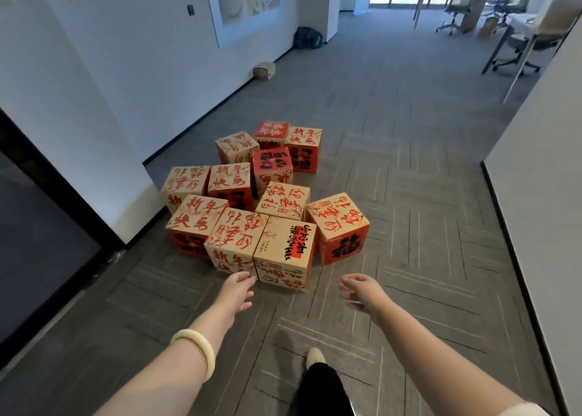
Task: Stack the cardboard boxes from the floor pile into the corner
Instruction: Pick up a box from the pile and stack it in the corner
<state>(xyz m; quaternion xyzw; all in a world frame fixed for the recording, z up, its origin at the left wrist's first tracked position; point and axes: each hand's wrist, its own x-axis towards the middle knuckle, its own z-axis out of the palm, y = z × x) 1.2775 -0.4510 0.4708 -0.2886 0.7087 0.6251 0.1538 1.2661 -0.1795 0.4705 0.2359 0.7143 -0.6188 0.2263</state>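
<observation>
Two bare arms reach forward and down. The left hand (237, 289) is loosely spread, holding nothing, its fingertips just beside the bottom edge of the nearest box (285, 255). The right hand (359, 289) hangs relaxed and empty, apart from the box. A smooth pale bangle (195, 352) circles the left wrist. The cardboard boxes (252, 195), tan cubes with red panels and brushed red and black lettering, sit clustered on the floor (425, 226) of grey ribbed carpet tiles, beside a flat white wall (104, 116).
</observation>
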